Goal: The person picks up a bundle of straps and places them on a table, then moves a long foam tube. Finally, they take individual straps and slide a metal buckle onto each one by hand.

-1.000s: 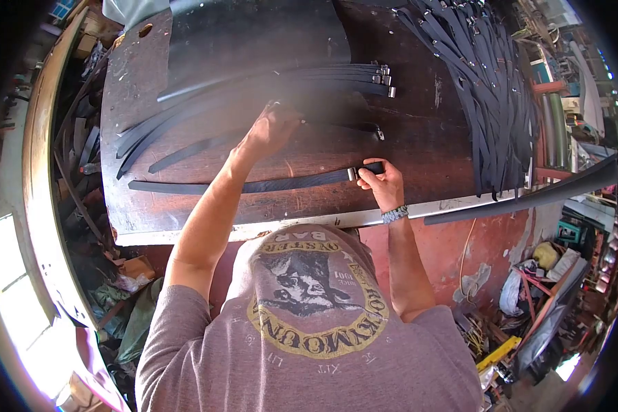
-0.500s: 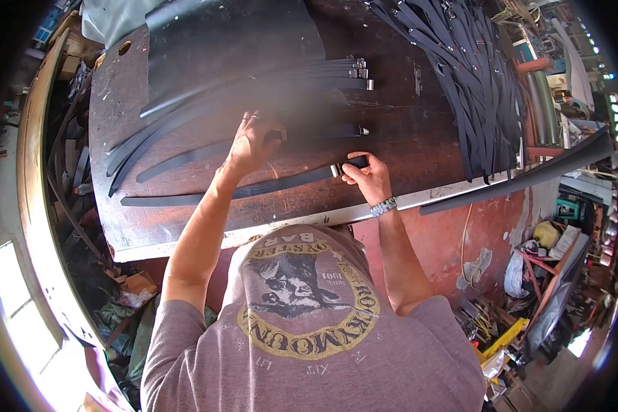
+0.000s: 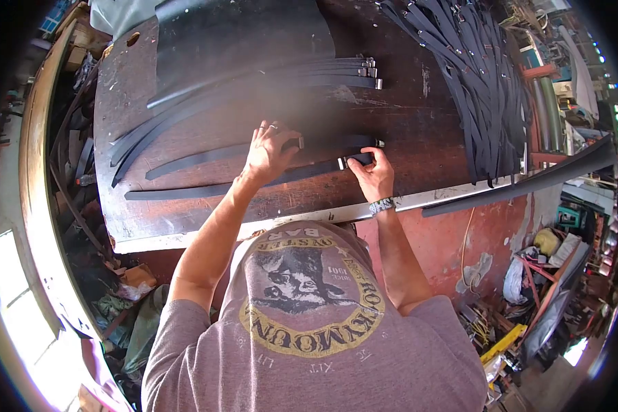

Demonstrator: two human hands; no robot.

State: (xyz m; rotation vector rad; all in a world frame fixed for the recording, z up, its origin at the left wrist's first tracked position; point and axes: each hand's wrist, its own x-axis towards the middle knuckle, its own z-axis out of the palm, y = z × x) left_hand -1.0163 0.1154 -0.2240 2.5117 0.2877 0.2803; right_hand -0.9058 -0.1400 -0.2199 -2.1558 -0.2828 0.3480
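Note:
My right hand (image 3: 375, 180) pinches the folded end of a black belt (image 3: 213, 193) between thumb and forefinger, right beside its metal buckle (image 3: 342, 163). The belt runs left along the front of the table. My left hand (image 3: 269, 152) is closed on a small dark piece with a metal edge (image 3: 296, 143), a little above the same belt; its exact kind I cannot tell. Just behind lies a second black belt (image 3: 199, 159), its metal-tipped end (image 3: 380, 144) close to my right fingertips.
Several belts with buckles (image 3: 371, 69) lie together farther back, by a black sheet (image 3: 240, 31). A large pile of black straps (image 3: 477, 89) covers the table's right side. A long dark strip (image 3: 529, 193) juts past the pale front edge (image 3: 268, 223). A haze blurs the table's middle.
My left hand has moved right and slightly nearer me, toward my right hand, still with the small dark piece. My right hand has stayed at the buckle end, its forefinger now more extended.

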